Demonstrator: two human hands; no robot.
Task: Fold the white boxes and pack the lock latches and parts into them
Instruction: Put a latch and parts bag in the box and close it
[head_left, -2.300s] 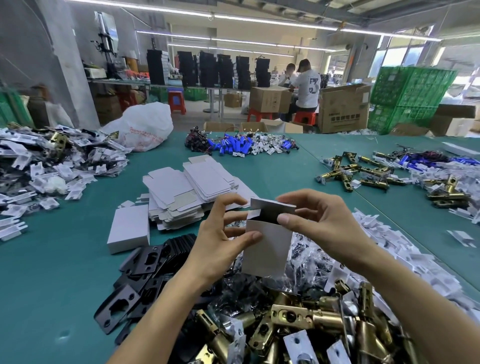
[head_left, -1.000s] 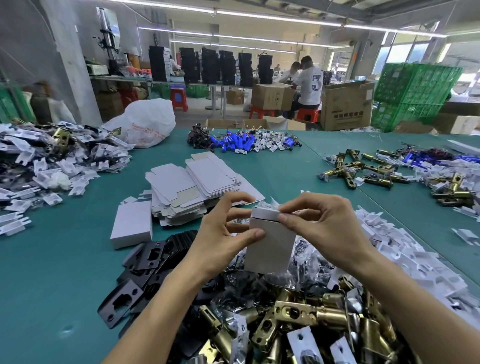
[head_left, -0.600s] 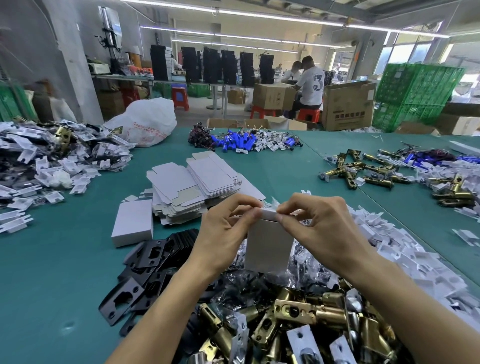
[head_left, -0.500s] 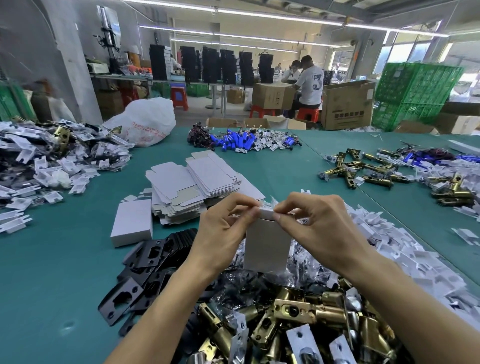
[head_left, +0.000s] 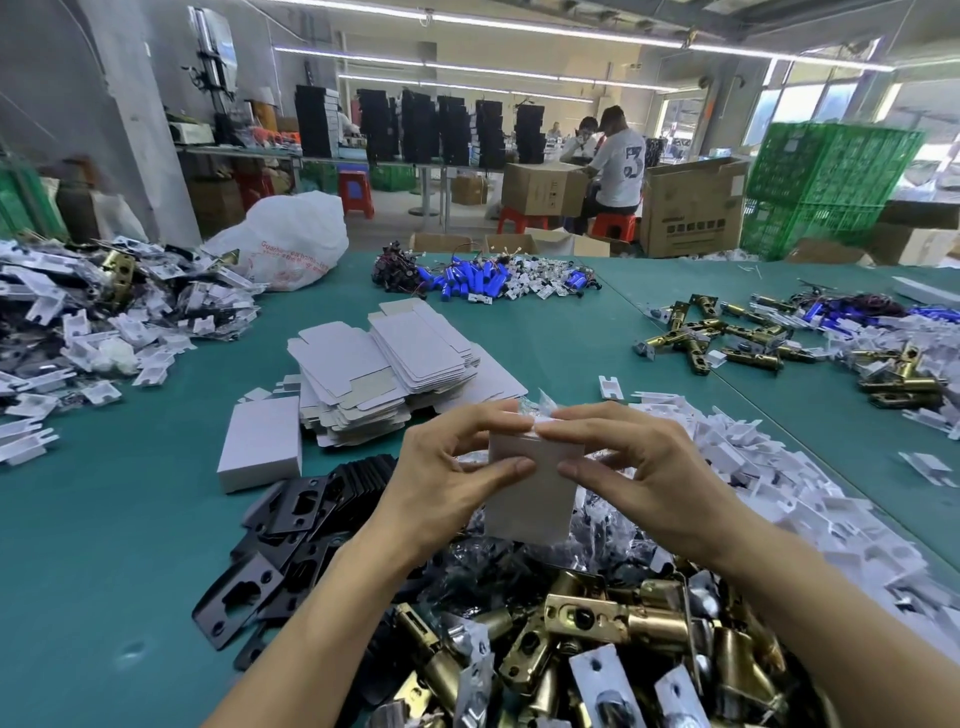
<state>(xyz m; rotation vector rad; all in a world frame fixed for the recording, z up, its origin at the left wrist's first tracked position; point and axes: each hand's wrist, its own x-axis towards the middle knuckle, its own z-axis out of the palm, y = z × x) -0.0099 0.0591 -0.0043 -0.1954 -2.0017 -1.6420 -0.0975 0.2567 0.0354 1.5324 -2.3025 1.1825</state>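
Observation:
I hold a small white box (head_left: 530, 493) upright above the parts pile, its top flap down. My left hand (head_left: 447, 478) grips its left side, thumb on the front face and fingers over the top edge. My right hand (head_left: 639, 467) grips the right side the same way. Below lie brass lock latches (head_left: 608, 623) mixed with clear bags. Black strike plates (head_left: 291, 530) spread to the left. A stack of flat white box blanks (head_left: 384, 374) sits behind, with one folded white box (head_left: 260, 441) beside it.
White plastic parts (head_left: 779, 499) are heaped at the right, more bagged parts (head_left: 104, 322) at far left. Blue batteries (head_left: 478, 280) and more brass latches (head_left: 717, 338) lie further back on the green table (head_left: 104, 545). Seated people, cartons and green crates are beyond.
The box's open top flap has been folded down and pressed shut. Both hands have closed in over the top edge, thumbs now on the front face.

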